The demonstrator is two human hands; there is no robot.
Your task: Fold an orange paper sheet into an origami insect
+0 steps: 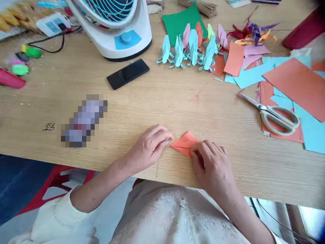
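A small folded piece of orange origami paper (185,141) lies on the wooden table near its front edge, shaped like a kite with creases running to its pointed left tip. My right hand (212,161) is closed on the paper's right side, thumb and fingers pinched over that edge and hiding part of it. Just left of the pointed tip rests my left hand (152,145), its thumb and fingers drawn together. Nothing shows between them, and the tip lies in plain sight beside them.
Scissors (274,117) lie at right on coloured paper sheets (297,84). Several folded paper figures (193,47) stand at the back by a green sheet (177,22). A white fan (122,37), a black phone (128,73) and a blurred-out object (85,122) occupy the left.
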